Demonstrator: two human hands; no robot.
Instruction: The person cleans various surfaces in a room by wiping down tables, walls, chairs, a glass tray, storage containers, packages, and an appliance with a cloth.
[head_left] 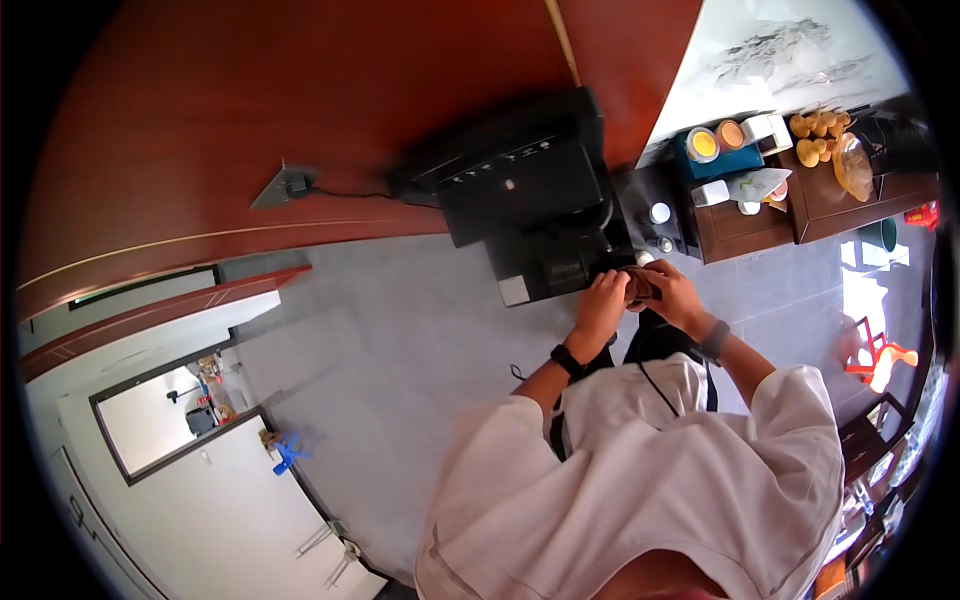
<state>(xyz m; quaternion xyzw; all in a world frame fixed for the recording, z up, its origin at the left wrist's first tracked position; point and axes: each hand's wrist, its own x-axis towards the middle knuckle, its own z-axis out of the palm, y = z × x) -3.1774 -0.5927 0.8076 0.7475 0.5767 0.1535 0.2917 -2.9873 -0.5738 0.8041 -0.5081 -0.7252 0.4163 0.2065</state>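
Observation:
My left hand [602, 306] and my right hand [680, 297] meet in front of my body, fingers curled in. Between them is a small dark brown thing [638, 287], mostly covered by the fingers, so its kind cannot be made out. Both hands grip it from opposite sides. Just beyond stands a black appliance [525, 190] with a row of marks on its panel. A small white item [644, 258] shows right behind my fingers. White round-topped container [659, 213] and a small metallic-looking one [665, 244] stand to the right of the appliance.
A brown cabinet [745, 235] at the right bears yellow- and orange-topped jars [703, 145], white packages and several tan gourd-shaped things [815, 130]. A cord runs from the appliance to a wall socket [290, 187]. An orange-red chair-like object [885, 360] stands on the grey floor [370, 350].

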